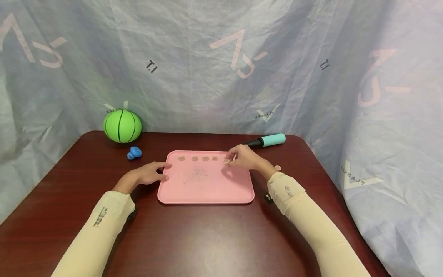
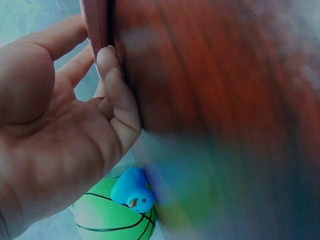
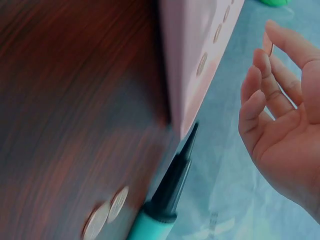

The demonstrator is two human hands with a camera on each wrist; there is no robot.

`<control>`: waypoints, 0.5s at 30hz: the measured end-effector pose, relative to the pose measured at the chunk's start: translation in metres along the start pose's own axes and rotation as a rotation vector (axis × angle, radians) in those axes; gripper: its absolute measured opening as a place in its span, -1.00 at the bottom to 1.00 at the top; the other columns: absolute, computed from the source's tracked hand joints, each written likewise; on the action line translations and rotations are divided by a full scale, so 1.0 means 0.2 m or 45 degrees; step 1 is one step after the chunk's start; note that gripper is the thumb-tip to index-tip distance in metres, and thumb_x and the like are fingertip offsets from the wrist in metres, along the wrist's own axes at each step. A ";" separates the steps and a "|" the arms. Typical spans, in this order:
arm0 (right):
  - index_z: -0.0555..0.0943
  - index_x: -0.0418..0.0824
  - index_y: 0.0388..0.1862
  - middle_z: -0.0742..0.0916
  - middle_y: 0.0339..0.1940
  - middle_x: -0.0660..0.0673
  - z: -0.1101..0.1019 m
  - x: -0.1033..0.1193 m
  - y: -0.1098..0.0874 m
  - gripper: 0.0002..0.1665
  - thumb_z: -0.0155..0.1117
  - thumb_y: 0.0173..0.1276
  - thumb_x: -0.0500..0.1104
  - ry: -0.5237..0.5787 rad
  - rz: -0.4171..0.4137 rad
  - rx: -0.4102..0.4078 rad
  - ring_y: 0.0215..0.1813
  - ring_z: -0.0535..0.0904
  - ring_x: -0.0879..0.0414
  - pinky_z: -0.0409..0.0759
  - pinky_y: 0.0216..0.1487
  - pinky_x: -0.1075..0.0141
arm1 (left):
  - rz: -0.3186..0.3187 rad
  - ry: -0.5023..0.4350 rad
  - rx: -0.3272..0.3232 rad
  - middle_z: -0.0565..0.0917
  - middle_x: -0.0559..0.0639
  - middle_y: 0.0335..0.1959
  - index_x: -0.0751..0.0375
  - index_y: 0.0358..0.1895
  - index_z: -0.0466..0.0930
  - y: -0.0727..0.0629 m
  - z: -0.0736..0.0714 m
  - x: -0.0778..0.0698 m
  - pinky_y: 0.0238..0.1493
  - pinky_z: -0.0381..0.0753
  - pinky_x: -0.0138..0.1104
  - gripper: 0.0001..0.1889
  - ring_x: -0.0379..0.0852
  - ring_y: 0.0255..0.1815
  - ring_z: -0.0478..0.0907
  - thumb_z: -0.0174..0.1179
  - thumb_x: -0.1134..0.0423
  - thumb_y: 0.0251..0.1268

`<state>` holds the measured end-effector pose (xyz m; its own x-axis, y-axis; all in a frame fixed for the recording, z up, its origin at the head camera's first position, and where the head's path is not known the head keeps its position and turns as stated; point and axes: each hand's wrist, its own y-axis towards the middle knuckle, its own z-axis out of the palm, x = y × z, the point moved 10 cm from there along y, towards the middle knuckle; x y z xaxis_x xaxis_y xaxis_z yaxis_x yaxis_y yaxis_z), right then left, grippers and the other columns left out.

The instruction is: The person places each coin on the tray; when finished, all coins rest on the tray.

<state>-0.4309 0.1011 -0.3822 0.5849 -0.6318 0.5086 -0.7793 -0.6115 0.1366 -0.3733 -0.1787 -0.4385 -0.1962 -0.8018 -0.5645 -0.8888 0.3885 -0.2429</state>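
A pink tray (image 1: 207, 188) lies on the table, a row of several coins (image 1: 205, 158) along its far edge. At its left rim rests my left hand (image 1: 149, 174), thumb and index finger over the rim; in the left wrist view, other fingers (image 2: 116, 82) curl against the tray's outer side. My right hand (image 1: 243, 157) pinches a coin (image 3: 270, 46) between thumb and index finger, above the tray's far right corner at the end of the row. Two more coins (image 3: 118, 204) lie on the table right of the tray, one (image 1: 278, 168) showing beside the right wrist.
A green ball (image 1: 122, 126) with black lines sits at the table's back left, and a blue toy duck (image 1: 134, 152) in front of it. Behind the tray's right end lies a hand pump (image 1: 272, 140) with a teal body and black nozzle. Grey printed cloth (image 1: 194, 84) hangs behind.
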 end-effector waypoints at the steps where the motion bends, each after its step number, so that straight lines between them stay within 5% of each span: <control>1: 0.76 -0.13 -0.31 0.72 -0.48 0.08 0.01 0.02 0.02 -0.85 0.51 0.11 -0.16 -0.002 -0.001 -0.006 -0.35 0.62 0.18 0.57 -0.26 0.31 | 0.000 0.001 0.002 0.33 0.47 0.32 0.31 0.43 0.33 0.00 0.00 0.00 0.35 0.18 0.22 -0.36 0.37 0.35 0.23 0.22 0.11 0.37; 15: 0.76 -0.14 -0.32 0.75 -0.45 0.06 0.15 0.21 0.25 -0.84 0.48 0.20 -0.09 -0.070 0.046 0.060 -0.31 0.63 0.21 0.55 -0.21 0.37 | 0.014 0.014 -0.003 0.35 0.47 0.31 0.30 0.42 0.34 0.00 0.00 0.00 0.35 0.19 0.21 -0.37 0.37 0.34 0.24 0.22 0.10 0.36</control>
<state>-0.4385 0.0302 -0.3790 0.5689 -0.6785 0.4648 -0.7896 -0.6087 0.0777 -0.3737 -0.1777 -0.4380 -0.2109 -0.8024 -0.5583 -0.8875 0.3965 -0.2346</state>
